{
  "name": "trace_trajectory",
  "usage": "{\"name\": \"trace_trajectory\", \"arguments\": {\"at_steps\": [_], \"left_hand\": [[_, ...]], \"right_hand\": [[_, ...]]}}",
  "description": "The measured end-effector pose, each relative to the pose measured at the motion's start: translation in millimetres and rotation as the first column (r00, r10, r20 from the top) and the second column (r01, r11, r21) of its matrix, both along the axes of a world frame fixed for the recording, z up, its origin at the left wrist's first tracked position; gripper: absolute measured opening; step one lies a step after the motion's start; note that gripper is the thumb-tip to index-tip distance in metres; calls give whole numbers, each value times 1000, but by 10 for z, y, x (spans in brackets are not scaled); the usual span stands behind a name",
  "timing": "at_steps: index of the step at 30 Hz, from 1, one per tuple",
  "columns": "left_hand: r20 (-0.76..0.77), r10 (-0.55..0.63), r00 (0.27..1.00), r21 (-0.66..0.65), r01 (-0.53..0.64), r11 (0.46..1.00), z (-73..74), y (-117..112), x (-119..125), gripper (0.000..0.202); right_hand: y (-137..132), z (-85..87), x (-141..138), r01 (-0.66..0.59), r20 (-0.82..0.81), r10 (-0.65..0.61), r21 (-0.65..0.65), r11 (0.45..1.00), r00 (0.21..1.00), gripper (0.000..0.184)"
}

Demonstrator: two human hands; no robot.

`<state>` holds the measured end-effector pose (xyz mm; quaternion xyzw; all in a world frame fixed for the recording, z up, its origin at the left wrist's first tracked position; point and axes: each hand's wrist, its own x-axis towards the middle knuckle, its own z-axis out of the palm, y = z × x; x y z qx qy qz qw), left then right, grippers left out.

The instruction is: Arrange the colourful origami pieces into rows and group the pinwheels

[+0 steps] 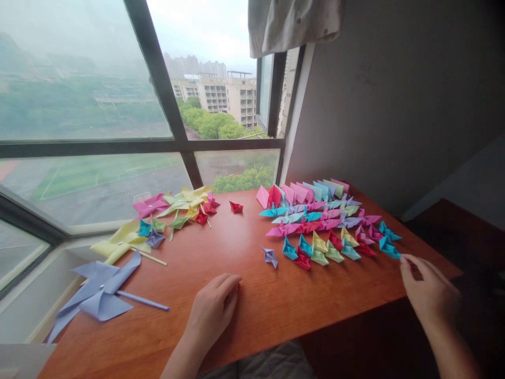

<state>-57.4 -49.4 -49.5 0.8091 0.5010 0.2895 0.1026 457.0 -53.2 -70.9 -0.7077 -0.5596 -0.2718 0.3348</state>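
My right hand (428, 288) is at the right end of the rows, thumb and fingertips pinched on the tip of a blue paper boat (389, 247). This boat stands on the table, just in front of another blue folded piece (389, 230). My left hand (215, 300) rests on the tabletop with its fingers loosely curled together; nothing shows in it. Beyond it to the right lies a small purple folded paper piece (269, 256). Two rows of colourful paper boats (334, 251) stretch between that piece and my right hand.
Folded paper cranes (303, 216) and upright paper pieces (302, 193) line the table's back right. A lone red boat (236, 207) stands at the back middle. Left are a purple pinwheel (100, 289), a yellow pinwheel (122, 242) and more folded papers. The wooden table (300, 305) borders windows.
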Motion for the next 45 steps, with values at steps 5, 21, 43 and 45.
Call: {"name": "trace_trajectory", "arguments": {"at_steps": [5, 21, 43, 45], "left_hand": [[-4, 1, 1000, 3, -1, 1000, 10, -4, 6, 22], [-26, 4, 1000, 1, -4, 1000, 1, -7, 3, 23], [-46, -6, 999, 3, 6, 1000, 3, -6, 5, 21], [-45, -6, 999, 2, 6, 1000, 0, -6, 7, 21]], "right_hand": [[17, -184, 152, 13, -7, -13, -1, 1000, 1000, 41], [249, -309, 214, -51, -10, 51, -3, 999, 999, 35], [284, -322, 181, 31, -74, -39, -103, 994, 997, 38], [294, -319, 184, 25, -70, -33, -103, 994, 997, 37]]}}
